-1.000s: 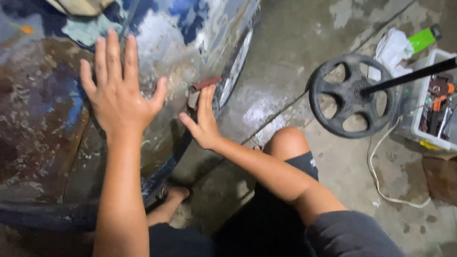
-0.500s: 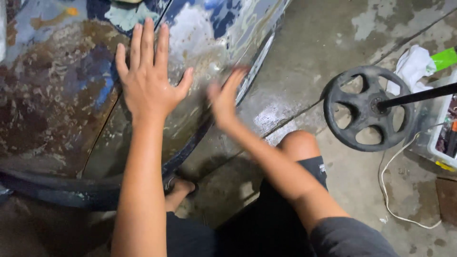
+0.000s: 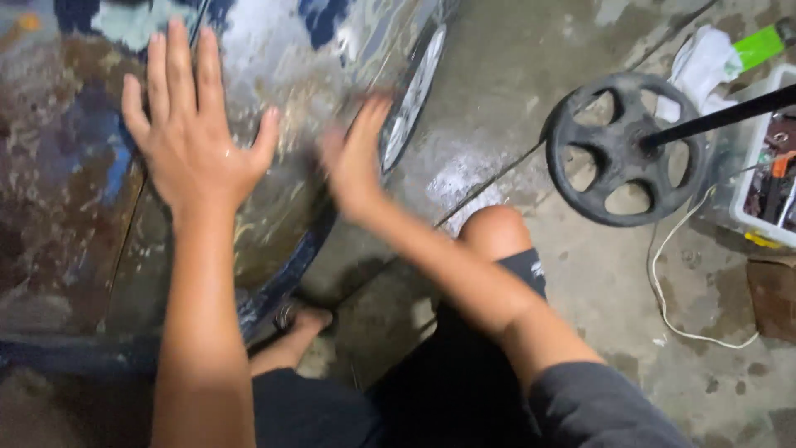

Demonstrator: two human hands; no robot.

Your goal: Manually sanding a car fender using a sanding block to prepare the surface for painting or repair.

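My left hand (image 3: 195, 141) lies flat on a wet, patchy car body panel (image 3: 75, 216), fingers spread, holding nothing. My right hand (image 3: 352, 158) is blurred by motion just right of it. It presses on the same panel near a pale trim strip (image 3: 412, 87), fingers together. A small reddish-brown sanding sheet showed under those fingers a second ago; the blur hides it now. My bare knee (image 3: 495, 232) and foot (image 3: 303, 319) are below the panel's dark lower edge.
Wet concrete floor (image 3: 497, 99) lies to the right. A black spoked wheel-shaped base (image 3: 622, 149) with a dark pole stands there. Further right are a white bin (image 3: 738, 191) of tools, a white cloth (image 3: 705, 58), a green object (image 3: 759, 46) and a white cable (image 3: 672, 282).
My right hand has swept up and left across the panel and is blurred. The left hand stays flat on the panel; the view has shifted slightly.
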